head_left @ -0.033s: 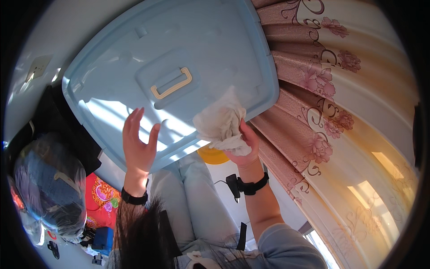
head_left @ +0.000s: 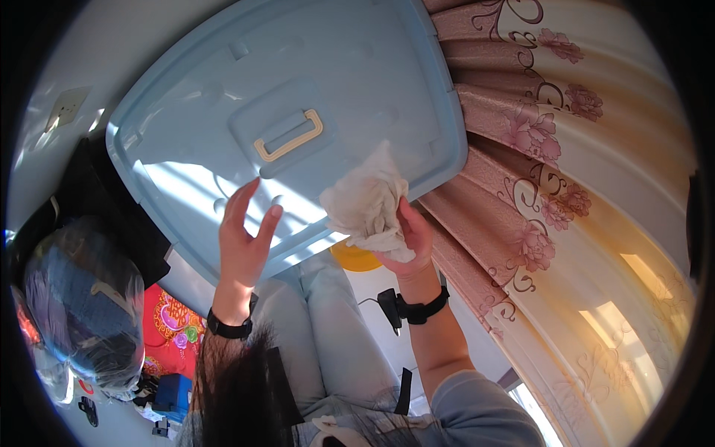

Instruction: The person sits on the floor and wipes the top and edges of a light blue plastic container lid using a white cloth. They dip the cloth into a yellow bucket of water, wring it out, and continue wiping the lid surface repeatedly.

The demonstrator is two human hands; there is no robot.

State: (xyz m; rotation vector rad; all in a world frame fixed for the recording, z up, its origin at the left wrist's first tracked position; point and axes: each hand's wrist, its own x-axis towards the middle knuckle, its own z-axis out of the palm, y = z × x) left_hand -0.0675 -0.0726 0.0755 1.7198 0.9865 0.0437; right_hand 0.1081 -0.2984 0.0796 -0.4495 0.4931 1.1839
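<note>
Here's your left hand (head_left: pixel 246 242) on the move: it has swung a touch to the right, nearer the cloth, and the fingers have tipped over to lean that way too. Nothing in it, though! The thumb stands well apart from the fingers, a wide, bare gap between them, and the hand hangs in front of the sunlit part of the big light-blue lid (head_left: pixel 186 127); whether any fingertip touches the plastic, you can't tell from this angle. Over on the other side, your right hand (head_left: pixel 413 237) has barely stirred, and it has the crumpled whitish cloth (head_left: pixel 369 208), gripped at its lower right edge, with the fingers partly hidden by the folds. The cloth bunches up in front of the lid's near right edge, its tip pointing away from you; contact with the lid is hard to call. So what does that shift mean? The gap between your hands has narrowed, but the right one alone bears the cloth, and the left is free. Beyond them both, the cream handle (head_left: pixel 296 145) lies in its recess, with neither hand on it. A yellow thing (head_left: pixel 356 258) peeks out just below the cloth, and the flowered curtain (head_left: pixel 532 246) hangs close by on your right.
</note>
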